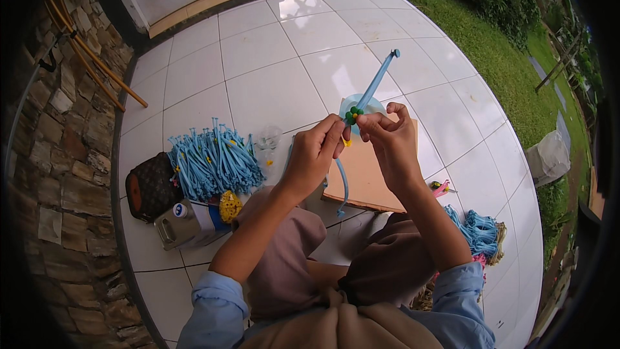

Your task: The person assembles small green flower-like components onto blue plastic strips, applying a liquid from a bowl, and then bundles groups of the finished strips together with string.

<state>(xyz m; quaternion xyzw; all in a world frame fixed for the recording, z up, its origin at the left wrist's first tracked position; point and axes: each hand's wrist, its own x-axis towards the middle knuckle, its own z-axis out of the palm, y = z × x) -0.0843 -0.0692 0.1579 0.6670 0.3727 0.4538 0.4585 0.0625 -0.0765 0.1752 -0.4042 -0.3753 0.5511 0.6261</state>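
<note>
In front of me, both hands are raised over a tan board (pixel 368 184). A light-blue strap (pixel 376 84) points up from my fingers to a knobbed tip, and a blue tail curls down below them. On it, between my fingertips, sits a small cluster of green beads (pixel 352 115) with a yellow spot. My left hand (pixel 325 141) pinches the strap on the left side of the cluster. Thumb and index finger of my right hand (pixel 392 142) close on its right side, the other fingers curled. Behind them, partly covered, is a round translucent bluish dish (pixel 352 100).
To the left lie a heap of blue straps (pixel 213 163), a brown patterned bag (pixel 152 186), a metal can (pixel 174 225), a yellow dotted thing (pixel 230 207) and clear plastic (pixel 268 137). At right are a pink item (pixel 441 189) and blue bundles (pixel 479 232). A stone wall (pixel 68 220) stands left.
</note>
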